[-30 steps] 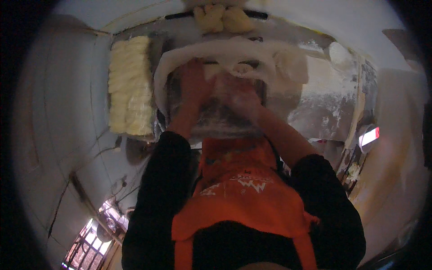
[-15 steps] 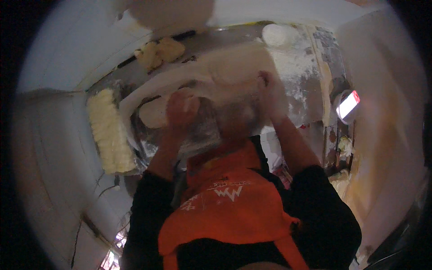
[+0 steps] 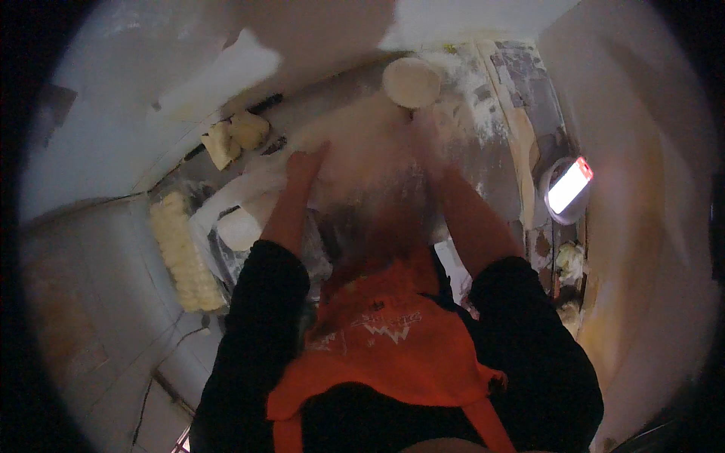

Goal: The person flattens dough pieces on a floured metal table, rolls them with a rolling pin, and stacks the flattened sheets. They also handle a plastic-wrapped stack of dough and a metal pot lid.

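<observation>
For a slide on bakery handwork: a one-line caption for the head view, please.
Both hands, left hand and right hand, press a blurred sheet of dough on a floured metal table.

1. Your left hand (image 3: 306, 162) is stretched forward, forearm bare, dark sleeve pushed above the elbow.
2. Your right hand (image 3: 424, 130) reaches farther forward, blurred; its finger pose is unreadable.
3. Both arms run roughly parallel.

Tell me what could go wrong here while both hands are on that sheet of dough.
The dough sheet looks stretched between the left hand and right hand; it might thin out and tear. The round dough ball sits right beside the right hand and could get knocked. The picture is blurred, so the grip itself is unclear.
</observation>
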Available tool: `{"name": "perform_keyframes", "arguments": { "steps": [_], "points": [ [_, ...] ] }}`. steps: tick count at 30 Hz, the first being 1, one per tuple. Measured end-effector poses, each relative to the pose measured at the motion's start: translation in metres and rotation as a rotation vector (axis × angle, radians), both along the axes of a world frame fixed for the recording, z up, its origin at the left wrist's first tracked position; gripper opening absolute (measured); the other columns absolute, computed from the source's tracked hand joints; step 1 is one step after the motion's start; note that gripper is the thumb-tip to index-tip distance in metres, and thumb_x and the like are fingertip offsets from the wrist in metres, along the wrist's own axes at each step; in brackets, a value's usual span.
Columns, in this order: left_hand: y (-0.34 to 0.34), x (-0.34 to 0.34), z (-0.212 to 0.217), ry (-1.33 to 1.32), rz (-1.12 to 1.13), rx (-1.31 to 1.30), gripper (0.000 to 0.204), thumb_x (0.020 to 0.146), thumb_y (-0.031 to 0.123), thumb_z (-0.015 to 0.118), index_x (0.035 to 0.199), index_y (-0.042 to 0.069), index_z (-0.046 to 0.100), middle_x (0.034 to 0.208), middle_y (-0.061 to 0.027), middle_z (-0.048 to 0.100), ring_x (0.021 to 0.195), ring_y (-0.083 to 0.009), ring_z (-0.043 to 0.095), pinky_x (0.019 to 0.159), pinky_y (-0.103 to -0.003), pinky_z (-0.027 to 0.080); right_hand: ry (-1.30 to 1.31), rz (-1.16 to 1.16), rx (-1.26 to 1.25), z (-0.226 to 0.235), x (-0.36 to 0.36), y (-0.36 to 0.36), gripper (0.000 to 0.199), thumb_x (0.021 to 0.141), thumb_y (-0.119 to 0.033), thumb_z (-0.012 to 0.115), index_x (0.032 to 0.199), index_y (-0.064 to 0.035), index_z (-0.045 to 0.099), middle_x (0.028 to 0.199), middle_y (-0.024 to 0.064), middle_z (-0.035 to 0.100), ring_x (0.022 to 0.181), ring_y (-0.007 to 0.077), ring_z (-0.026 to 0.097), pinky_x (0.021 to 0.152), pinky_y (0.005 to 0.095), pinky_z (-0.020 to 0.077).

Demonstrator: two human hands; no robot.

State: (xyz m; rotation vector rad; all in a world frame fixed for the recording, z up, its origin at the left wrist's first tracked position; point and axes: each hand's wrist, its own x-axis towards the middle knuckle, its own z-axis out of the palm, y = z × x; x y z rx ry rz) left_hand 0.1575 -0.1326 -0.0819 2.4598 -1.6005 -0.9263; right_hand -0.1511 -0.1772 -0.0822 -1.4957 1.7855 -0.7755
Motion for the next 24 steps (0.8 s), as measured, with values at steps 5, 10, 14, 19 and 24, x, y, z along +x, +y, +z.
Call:
{"name": "perform_keyframes", "arguments": {
  "steps": [5, 10, 14, 19, 24],
  "points": [
    [0.002, -0.023, 0.038, 0.171, 0.218, 0.069, 0.079, 0.074, 0.064, 0.084, 0.114, -0.003, 0.073, 0.108, -0.0222, 0.074, 0.103, -0.0374, 0.072, 0.091, -0.050, 0.056, 0.139, 0.234, 0.238, 0.006, 0.006, -0.017, 0.060, 0.090, -0.048, 0.074, 0.121, 0.0020, 0.064, 0.101, 0.0172, 0.074, 0.098, 0.0322, 0.070, 0.083, 0.0458, 0.0554],
    [0.036, -0.051, 0.036, 0.112, -0.127, -0.460, 0.095, 0.078, 0.056, 0.083, 0.139, -0.010, 0.052, 0.140, -0.0291, 0.057, 0.129, -0.0417, 0.058, 0.107, -0.047, 0.049, 0.230, 0.296, 0.147, 0.020, 0.012, -0.003, 0.072, 0.087, -0.049, 0.077, 0.135, 0.0010, 0.057, 0.113, 0.0197, 0.071, 0.109, 0.0316, 0.068, 0.088, 0.0463, 0.0544],
    [0.036, -0.057, 0.023, 0.241, 0.078, -0.394, 0.096, 0.080, 0.049, 0.085, 0.146, -0.009, 0.046, 0.138, -0.0305, 0.057, 0.129, -0.0434, 0.056, 0.109, -0.047, 0.048, 0.011, 0.305, 0.054, 0.027, 0.011, 0.026, 0.072, 0.089, -0.045, 0.072, 0.142, -0.0005, 0.055, 0.136, 0.0223, 0.061, 0.120, 0.0339, 0.061, 0.100, 0.0478, 0.0490],
    [0.047, -0.012, 0.049, -0.219, -0.554, -0.600, 0.085, 0.086, 0.041, 0.082, 0.147, -0.007, 0.047, 0.136, -0.0277, 0.059, 0.125, -0.0391, 0.059, 0.104, -0.047, 0.051, -0.077, 0.360, -0.017, 0.041, -0.007, 0.036, 0.060, 0.092, -0.027, 0.065, 0.146, -0.0037, 0.054, 0.145, 0.0147, 0.055, 0.133, 0.0363, 0.051, 0.111, 0.0494, 0.0406],
    [0.134, 0.078, 0.074, 0.802, 0.012, -0.461, 0.064, 0.092, 0.031, 0.078, 0.141, -0.001, 0.054, 0.135, -0.0201, 0.061, 0.125, -0.0325, 0.061, 0.103, -0.045, 0.052, 0.164, 0.835, -0.314, 0.046, 0.011, 0.067, 0.056, 0.095, -0.010, 0.058, 0.150, -0.0070, 0.052, 0.155, 0.0071, 0.049, 0.145, 0.0388, 0.041, 0.123, 0.0509, 0.0322]
  ]
}}
